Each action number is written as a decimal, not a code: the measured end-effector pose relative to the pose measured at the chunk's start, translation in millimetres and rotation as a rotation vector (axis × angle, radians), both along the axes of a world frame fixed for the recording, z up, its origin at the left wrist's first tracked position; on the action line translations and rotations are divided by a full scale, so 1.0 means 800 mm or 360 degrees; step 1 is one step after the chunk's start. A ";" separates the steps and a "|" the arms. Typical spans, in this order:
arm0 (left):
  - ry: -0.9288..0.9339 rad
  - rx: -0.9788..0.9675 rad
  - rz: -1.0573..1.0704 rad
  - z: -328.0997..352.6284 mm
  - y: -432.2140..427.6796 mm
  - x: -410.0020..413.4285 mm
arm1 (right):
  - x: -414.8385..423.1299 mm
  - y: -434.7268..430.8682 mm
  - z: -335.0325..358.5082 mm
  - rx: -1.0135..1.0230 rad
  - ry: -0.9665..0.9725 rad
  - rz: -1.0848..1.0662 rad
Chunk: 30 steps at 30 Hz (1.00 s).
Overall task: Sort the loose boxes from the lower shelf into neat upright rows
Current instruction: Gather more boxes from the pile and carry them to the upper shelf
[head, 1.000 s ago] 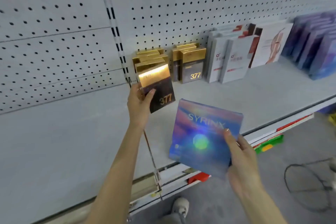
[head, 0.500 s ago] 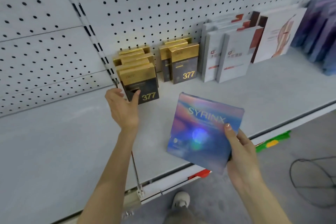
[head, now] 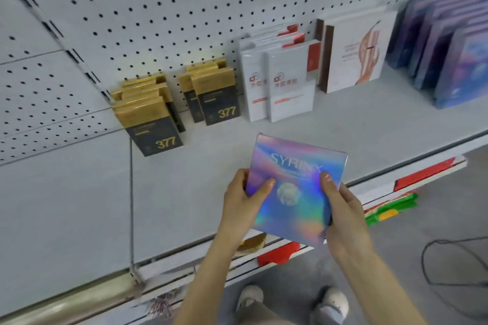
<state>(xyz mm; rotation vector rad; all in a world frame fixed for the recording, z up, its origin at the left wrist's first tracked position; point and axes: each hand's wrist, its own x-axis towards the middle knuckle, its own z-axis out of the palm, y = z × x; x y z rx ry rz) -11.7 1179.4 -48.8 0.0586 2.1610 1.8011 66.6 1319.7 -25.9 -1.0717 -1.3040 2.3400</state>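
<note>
A flat holographic SYRINX box (head: 295, 190) hangs tilted over the front of the grey shelf (head: 79, 206). My left hand (head: 244, 203) grips its left edge with the thumb on the face. My right hand (head: 343, 211) grips its right edge. At the back left, a row of gold and black 377 boxes (head: 151, 119) stands upright. A second 377 row (head: 214, 95) stands to its right. Rows of the same holographic boxes (head: 454, 60) stand at the far right.
White boxes with red marks (head: 280, 82) and a white box with a hand picture (head: 359, 53) stand between the rows. Pegboard (head: 158, 8) backs the shelf. Below the shelf edge are red and green labels (head: 390, 211), my shoes (head: 332, 301) and a black cable (head: 449, 258).
My left hand set the 377 box at the front of its row, let go, and moved right to grip the SYRINX box. The view shifted right.
</note>
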 end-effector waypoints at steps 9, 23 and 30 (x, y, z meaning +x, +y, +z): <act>0.0029 0.0318 0.0126 0.019 0.235 0.101 | 0.097 0.241 0.022 0.0331 0.0094 0.0184; 0.0161 0.0102 -0.0108 0.011 0.474 0.104 | 0.146 0.478 -0.038 0.0528 -0.0174 -0.0048; 0.0659 -0.0378 0.0059 -0.007 0.591 0.020 | 0.058 0.612 -0.040 0.0793 -0.0031 0.0012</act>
